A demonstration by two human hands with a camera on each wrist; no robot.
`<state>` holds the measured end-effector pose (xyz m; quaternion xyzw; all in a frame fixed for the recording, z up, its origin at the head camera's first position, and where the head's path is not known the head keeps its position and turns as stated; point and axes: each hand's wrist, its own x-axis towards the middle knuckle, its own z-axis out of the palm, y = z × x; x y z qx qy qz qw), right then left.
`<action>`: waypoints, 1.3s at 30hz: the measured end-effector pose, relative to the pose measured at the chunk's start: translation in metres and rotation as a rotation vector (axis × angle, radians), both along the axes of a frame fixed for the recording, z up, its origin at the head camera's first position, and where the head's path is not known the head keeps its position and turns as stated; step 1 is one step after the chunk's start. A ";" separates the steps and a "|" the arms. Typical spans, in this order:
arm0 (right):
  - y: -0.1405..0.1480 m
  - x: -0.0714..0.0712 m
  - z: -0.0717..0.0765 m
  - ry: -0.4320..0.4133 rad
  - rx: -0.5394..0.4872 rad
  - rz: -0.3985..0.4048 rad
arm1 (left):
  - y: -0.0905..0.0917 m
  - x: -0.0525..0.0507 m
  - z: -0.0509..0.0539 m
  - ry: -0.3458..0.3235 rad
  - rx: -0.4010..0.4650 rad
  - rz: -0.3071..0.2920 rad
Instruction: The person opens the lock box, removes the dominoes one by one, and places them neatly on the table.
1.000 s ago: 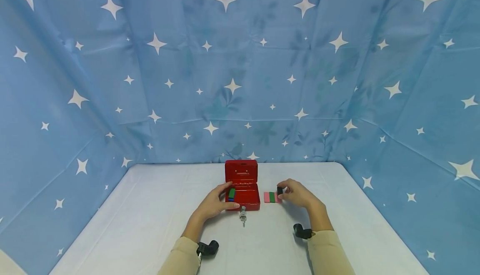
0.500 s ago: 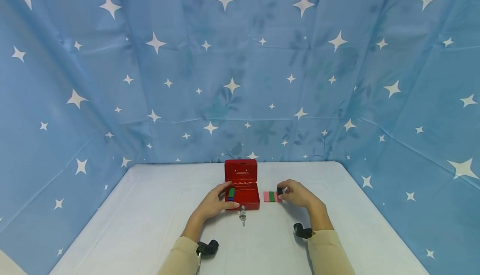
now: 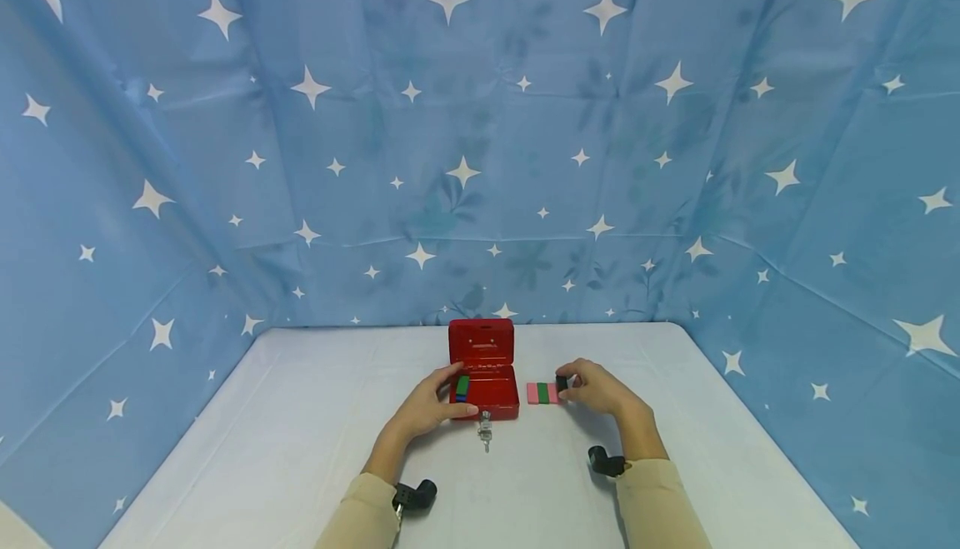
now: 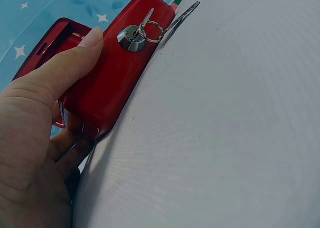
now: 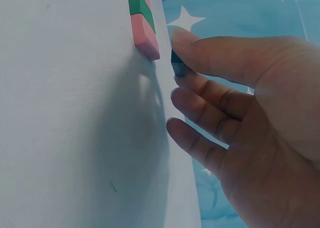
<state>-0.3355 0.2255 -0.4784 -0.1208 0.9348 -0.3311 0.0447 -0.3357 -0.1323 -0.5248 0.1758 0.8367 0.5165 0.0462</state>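
A red metal cash box (image 3: 495, 386) stands on the table with its lid (image 3: 482, 341) raised. My left hand (image 3: 425, 403) grips its left end, thumb along the front wall and the other fingers round the side. Inside, at the left, a green block (image 3: 462, 386) lies over a blue one (image 3: 461, 399). Keys on a ring (image 4: 151, 32) hang from the front lock (image 4: 131, 38). My right hand (image 3: 596, 386) pinches a small black block (image 3: 562, 383) between thumb and fingers. In the right wrist view this block is apart from the nearby pink block (image 5: 145, 37).
Right of the box, a pink block (image 3: 532, 393), a green block (image 3: 543, 393) and another pink one lie side by side. White cloth covers the table (image 3: 300, 416). A blue star-patterned curtain (image 3: 480, 116) surrounds its back and sides.
My right hand has shifted slightly right with the black block, showing more of the right pink block. My left hand and the cash box have stayed put.
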 end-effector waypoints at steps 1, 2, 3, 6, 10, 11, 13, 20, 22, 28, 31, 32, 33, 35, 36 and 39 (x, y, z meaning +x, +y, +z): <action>0.000 0.000 0.000 -0.001 0.001 -0.004 | 0.000 0.000 0.000 0.001 -0.001 0.000; 0.000 0.000 -0.001 0.000 0.005 -0.006 | 0.000 0.000 0.000 -0.004 -0.001 0.002; 0.000 0.001 -0.001 0.000 0.007 -0.009 | 0.000 0.000 -0.001 -0.005 -0.002 0.004; -0.001 0.001 -0.002 -0.008 0.011 -0.026 | 0.000 0.000 -0.001 0.002 -0.001 0.003; -0.001 0.000 -0.002 -0.019 0.009 -0.038 | 0.000 0.000 -0.001 0.005 0.001 0.001; -0.001 0.000 -0.002 -0.021 0.009 -0.038 | 0.001 0.000 -0.001 0.004 0.003 0.001; 0.000 0.000 -0.003 -0.021 0.010 -0.034 | 0.001 0.000 0.000 -0.005 0.008 0.003; 0.000 0.000 -0.003 -0.028 0.005 -0.042 | 0.002 0.001 0.002 0.003 0.006 0.009; 0.000 0.000 -0.003 -0.029 0.005 -0.039 | 0.001 0.001 0.002 0.002 0.008 0.009; 0.001 0.000 -0.003 -0.031 0.016 -0.034 | 0.001 0.002 0.002 0.003 0.016 0.006; 0.000 -0.001 -0.004 -0.030 0.017 -0.037 | 0.001 0.002 0.002 0.005 0.007 0.006; -0.001 -0.001 -0.004 -0.031 0.016 -0.037 | 0.001 0.002 0.002 0.003 0.005 0.007; -0.001 -0.001 -0.004 -0.032 0.017 -0.038 | 0.001 0.002 0.002 0.001 0.003 0.009; -0.002 0.000 -0.004 -0.032 0.018 -0.040 | 0.001 0.002 0.002 0.000 0.002 0.012; -0.002 0.000 -0.004 -0.033 0.018 -0.042 | 0.001 0.002 0.002 -0.002 0.002 0.013; -0.003 -0.001 -0.004 -0.035 0.023 -0.046 | 0.001 0.001 0.002 -0.005 0.006 0.015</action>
